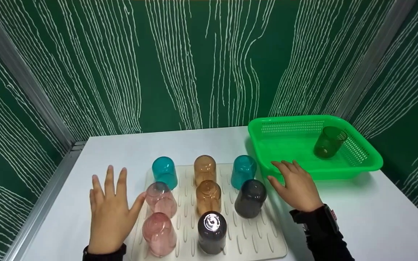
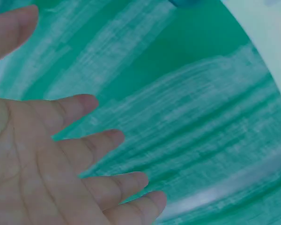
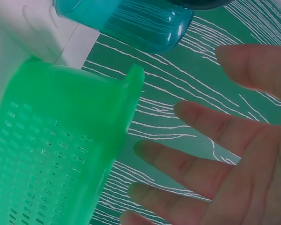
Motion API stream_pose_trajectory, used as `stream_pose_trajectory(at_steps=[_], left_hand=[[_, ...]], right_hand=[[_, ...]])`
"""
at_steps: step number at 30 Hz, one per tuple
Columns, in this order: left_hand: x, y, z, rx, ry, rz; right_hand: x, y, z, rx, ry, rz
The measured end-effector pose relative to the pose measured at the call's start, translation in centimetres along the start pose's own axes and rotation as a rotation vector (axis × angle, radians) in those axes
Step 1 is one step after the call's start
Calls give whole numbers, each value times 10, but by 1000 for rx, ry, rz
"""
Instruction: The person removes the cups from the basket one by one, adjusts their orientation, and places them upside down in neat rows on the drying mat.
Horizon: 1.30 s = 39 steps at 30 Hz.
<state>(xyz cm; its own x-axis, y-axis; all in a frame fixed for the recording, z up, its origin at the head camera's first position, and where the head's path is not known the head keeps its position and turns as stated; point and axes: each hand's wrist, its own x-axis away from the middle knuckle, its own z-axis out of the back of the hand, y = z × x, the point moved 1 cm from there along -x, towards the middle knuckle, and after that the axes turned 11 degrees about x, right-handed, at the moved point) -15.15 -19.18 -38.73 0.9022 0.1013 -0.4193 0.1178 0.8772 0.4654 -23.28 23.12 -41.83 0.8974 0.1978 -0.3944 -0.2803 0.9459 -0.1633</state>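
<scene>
My left hand is spread, fingers straight, left of the drying mat; its palm is bare in the left wrist view. Nearest its thumb is a pink cup. Fingers extended and holding nothing, my right hand hovers between a dark grey cup and the green basket. Upside down on the mat stand several tinted cups: another pink cup, amber cups, teal cups and a second dark cup. Inside the basket is one dark-looking cup, its mouth upward.
The white table carries the mat in the middle and the basket at the back right. Green walls with white lines close in the back and both sides. The basket's perforated wall fills the lower left of the right wrist view.
</scene>
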Motion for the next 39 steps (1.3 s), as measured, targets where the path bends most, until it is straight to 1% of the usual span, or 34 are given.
stream_pose_trajectory(at_steps=[4,8,11,14,17,20,23,27,30,35,39], left_hand=[[-1,-10,-3,1,-58,56],[0,-14,-3,1,-99,82],[2,-15,-2,-1,-107,99],[5,-16,0,-1,-104,108],[6,-16,2,5,-93,111],[6,-14,3,8,-92,114],[5,-10,2,7,-112,126],[4,-8,-1,9,-122,133],[5,-8,-2,9,-119,134],[6,-8,0,7,-129,138],[5,-8,1,9,-142,139]], right_hand=[[-1,0,-2,-56,-17,20],[-3,-1,-2,-100,10,56],[-7,-2,-1,-111,29,82],[-13,0,3,-127,16,105],[-22,8,10,-146,-6,125],[-34,22,21,-152,-28,125],[-48,37,34,-158,-81,99],[-69,59,51,-177,-159,51],[-83,77,61,-166,-202,13],[-100,113,65,-152,-272,-77],[-104,143,61,-133,-329,-171]])
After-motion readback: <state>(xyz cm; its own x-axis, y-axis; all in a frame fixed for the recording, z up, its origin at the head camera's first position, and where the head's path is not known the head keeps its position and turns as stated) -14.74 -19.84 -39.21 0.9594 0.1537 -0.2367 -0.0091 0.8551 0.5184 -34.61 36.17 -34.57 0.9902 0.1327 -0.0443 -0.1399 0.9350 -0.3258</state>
